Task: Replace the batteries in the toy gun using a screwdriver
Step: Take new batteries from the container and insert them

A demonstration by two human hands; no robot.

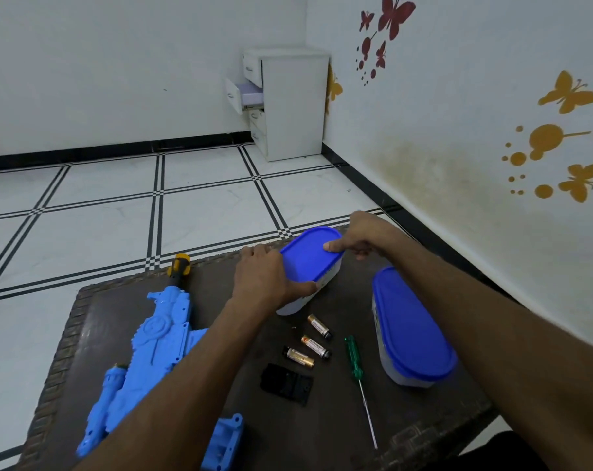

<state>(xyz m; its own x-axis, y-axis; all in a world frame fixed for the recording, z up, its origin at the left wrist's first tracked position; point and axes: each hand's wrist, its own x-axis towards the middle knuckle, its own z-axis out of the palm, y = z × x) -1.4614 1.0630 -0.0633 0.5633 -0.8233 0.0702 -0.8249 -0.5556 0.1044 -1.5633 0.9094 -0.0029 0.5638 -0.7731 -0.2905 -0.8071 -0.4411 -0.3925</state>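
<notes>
— Where are the hands?

— Both are on the far container (310,266), a white tub with a blue lid, standing at the far edge of the dark counter (424,433). The left hand (263,277) wraps its left side, fingers curled over the rim, thumb along the near edge of the lid. The right hand (359,237) grips the far right end, thumb pressed flat on the lid, the other fingers curled down behind.

— And the toy gun?

— The blue toy gun (159,338) lies on the left of the counter, its yellow muzzle pointing far, partly hidden under the left forearm.

— The rest?

— Three batteries (307,345) lie loose near the middle, just nearer than the held tub. A black cover (286,384) sits nearer still. The green-handled screwdriver (358,372) lies right of them, tip toward the near edge. A second lidded container (412,329) stands right of it.
</notes>
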